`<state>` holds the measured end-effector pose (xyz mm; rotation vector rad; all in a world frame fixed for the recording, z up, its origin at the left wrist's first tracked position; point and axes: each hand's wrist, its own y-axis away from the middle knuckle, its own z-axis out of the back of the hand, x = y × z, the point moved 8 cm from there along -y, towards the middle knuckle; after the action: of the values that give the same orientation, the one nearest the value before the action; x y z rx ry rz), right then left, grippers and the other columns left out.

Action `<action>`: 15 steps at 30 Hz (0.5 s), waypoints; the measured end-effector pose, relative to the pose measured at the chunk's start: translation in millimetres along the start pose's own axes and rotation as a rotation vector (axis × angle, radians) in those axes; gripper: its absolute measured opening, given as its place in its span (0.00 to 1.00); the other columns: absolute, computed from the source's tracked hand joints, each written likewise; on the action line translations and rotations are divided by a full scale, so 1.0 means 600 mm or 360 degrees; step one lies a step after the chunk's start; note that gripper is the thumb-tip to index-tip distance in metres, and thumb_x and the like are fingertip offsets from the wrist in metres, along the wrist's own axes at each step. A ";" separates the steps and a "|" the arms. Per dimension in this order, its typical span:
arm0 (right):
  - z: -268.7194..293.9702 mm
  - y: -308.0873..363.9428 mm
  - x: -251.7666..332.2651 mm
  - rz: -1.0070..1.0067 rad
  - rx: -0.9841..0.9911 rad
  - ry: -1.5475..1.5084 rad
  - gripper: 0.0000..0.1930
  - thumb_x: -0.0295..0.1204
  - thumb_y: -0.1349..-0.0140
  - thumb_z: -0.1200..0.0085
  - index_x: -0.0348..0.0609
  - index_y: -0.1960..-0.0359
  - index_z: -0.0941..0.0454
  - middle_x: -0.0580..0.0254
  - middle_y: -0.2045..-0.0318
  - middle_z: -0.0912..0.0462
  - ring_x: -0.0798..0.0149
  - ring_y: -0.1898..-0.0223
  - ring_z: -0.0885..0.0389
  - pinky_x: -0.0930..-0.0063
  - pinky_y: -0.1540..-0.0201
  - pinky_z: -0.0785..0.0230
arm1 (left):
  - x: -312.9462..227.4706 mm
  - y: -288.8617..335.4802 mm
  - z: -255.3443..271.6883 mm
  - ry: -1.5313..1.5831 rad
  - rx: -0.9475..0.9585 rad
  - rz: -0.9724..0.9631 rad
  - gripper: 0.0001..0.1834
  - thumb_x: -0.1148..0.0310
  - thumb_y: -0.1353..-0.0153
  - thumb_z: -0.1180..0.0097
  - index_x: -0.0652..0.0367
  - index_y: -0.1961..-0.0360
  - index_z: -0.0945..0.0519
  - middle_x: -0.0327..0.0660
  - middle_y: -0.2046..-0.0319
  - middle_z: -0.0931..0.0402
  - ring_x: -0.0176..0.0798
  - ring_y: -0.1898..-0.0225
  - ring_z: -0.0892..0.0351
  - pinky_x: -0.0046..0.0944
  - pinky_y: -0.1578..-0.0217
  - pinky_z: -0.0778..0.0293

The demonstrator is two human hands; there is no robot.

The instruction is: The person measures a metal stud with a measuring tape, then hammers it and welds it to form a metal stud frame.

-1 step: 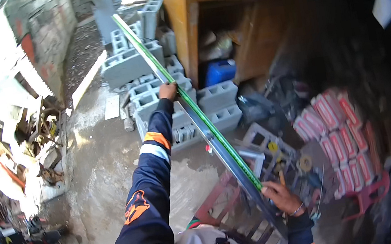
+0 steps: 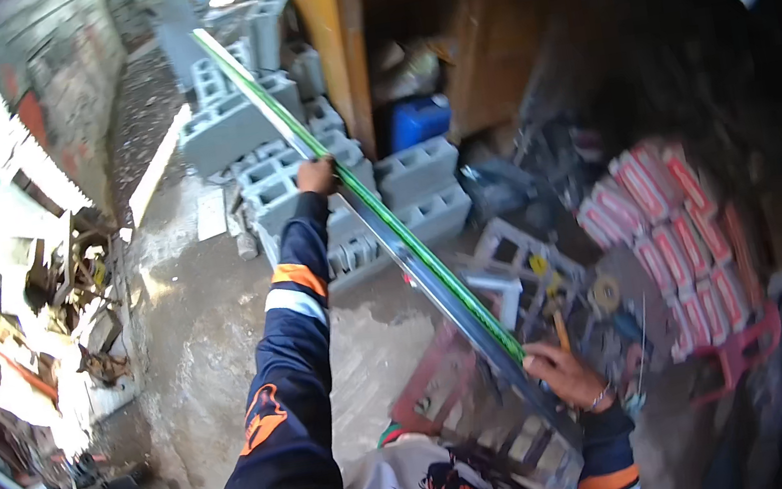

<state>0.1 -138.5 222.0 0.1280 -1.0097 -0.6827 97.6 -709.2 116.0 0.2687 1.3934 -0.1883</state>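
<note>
A long, straight metal bar (image 2: pixel 472 325) slants from the upper left down toward my right side. Along its upper face runs a bright green strip (image 2: pixel 412 246), which stops close to my right hand; whether it is a separate piece I cannot tell. My left hand (image 2: pixel 316 176), on an outstretched arm, is closed round the bar past its middle. Nearer my body, my right hand (image 2: pixel 570 378) grips the bar beside the green strip's end, its thumb and fingers partly hidden. The bar's far end reaches over grey hollow concrete blocks (image 2: pixel 235 116).
More hollow blocks (image 2: pixel 419 174) stand stacked by a wooden cabinet (image 2: pixel 332 51) holding a blue container (image 2: pixel 420 122). Red-and-white packages (image 2: pixel 681 257) are piled at right by a pink stool (image 2: pixel 741 354). A tape roll (image 2: pixel 605 293) lies among clutter. Scrap wood (image 2: pixel 80 291) heaps up left.
The whole view has shifted slightly, so the blocks and the bar's far end sit further left and higher. Both hands keep their hold on the bar.
</note>
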 end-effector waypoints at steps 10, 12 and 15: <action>0.073 0.342 -0.363 -0.0590 0.0087 0.0070 0.24 0.42 0.35 0.45 0.45 0.40 0.24 0.58 0.60 0.16 0.66 0.58 0.19 0.71 0.51 0.28 | 0.065 0.310 -0.126 0.0083 0.0425 0.0164 0.15 0.62 0.32 0.43 0.65 0.53 0.22 0.42 0.69 0.18 0.35 0.77 0.19 0.31 0.81 0.25; 0.089 0.410 -0.426 -0.0676 0.0035 -0.0087 0.24 0.39 0.37 0.45 0.42 0.42 0.24 0.59 0.59 0.16 0.67 0.56 0.19 0.73 0.48 0.29 | 0.070 0.358 -0.153 0.0063 0.0441 0.0153 0.15 0.64 0.33 0.42 0.64 0.52 0.23 0.43 0.66 0.17 0.35 0.76 0.18 0.31 0.81 0.25; 0.101 0.479 -0.508 -0.0600 0.0054 -0.0051 0.26 0.42 0.38 0.47 0.43 0.42 0.24 0.57 0.59 0.16 0.64 0.56 0.19 0.72 0.48 0.29 | 0.086 0.420 -0.188 0.0048 0.0510 0.0152 0.15 0.66 0.34 0.41 0.63 0.51 0.24 0.42 0.67 0.17 0.35 0.76 0.19 0.31 0.81 0.26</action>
<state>-20.2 277.0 145.7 0.3438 -1.0384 -1.0128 72.4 -433.8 66.8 0.6047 1.3741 -0.3301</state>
